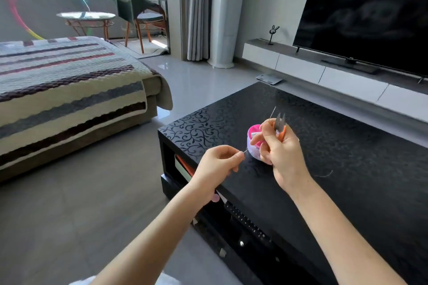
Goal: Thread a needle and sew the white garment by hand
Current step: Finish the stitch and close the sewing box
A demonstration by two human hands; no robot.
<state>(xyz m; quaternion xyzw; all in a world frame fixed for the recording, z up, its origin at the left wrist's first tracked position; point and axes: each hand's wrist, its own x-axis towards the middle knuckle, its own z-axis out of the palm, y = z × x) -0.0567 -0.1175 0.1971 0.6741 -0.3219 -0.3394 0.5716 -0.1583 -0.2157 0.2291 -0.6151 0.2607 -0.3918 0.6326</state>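
At the bottom edge a patch of white cloth [80, 282] is glimpsed; whether it is the garment cannot be told. One left hand [217, 163] is raised over the near edge of the coffee table [347, 146], with one short bright sliver [246, 150], needle or thread, pinched between thumb and forefinger, probably held out steady for threading. One pink box [253, 133] is set a little in from that edge, toward its left end, within easy reach. One right hand [281, 155] is curled round one pair of orange snips [280, 126], blades upward, and one fine line [272, 112] is pinched upright beside them, seemingly for trimming. One loose thread scrap [325, 174] lies further right.
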